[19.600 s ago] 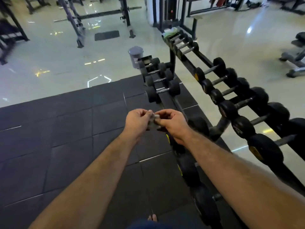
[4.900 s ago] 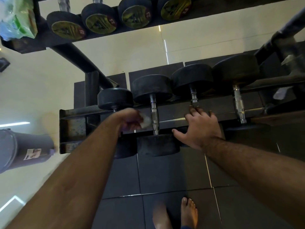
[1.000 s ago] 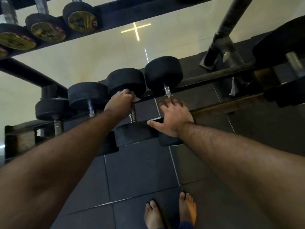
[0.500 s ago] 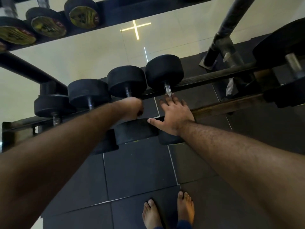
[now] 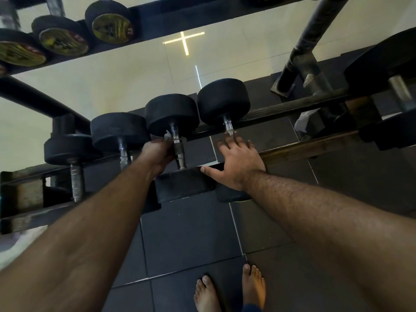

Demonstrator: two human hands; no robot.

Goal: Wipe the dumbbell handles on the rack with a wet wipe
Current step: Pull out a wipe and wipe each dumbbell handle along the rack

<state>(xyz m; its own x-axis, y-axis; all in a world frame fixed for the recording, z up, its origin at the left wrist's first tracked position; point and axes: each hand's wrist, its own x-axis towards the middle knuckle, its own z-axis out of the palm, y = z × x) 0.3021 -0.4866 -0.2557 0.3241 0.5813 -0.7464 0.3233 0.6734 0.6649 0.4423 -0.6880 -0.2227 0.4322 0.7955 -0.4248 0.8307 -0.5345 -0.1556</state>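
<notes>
Left hand point(image 5: 158, 154), clutching the wet wipe point(image 5: 167, 135), has slid off the handle point(image 5: 177, 147); right hand point(image 5: 238, 163) stays flat.

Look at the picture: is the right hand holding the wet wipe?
No: the right hand lies flat on a dumbbell; the left hand holds the wet wipe.

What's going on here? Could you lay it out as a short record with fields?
Place: gym floor, low dumbbell rack
Left hand: holds a white wet wipe against the third dumbbell handle from the left
Right hand: flat, fingers straight, resting on the fourth dumbbell, no grip
Dumbbells in this row: four small ones side by side, a larger one far right
Upper shelf: dumbbells with yellow end labels
Person: barefoot on dark floor tiles
</notes>
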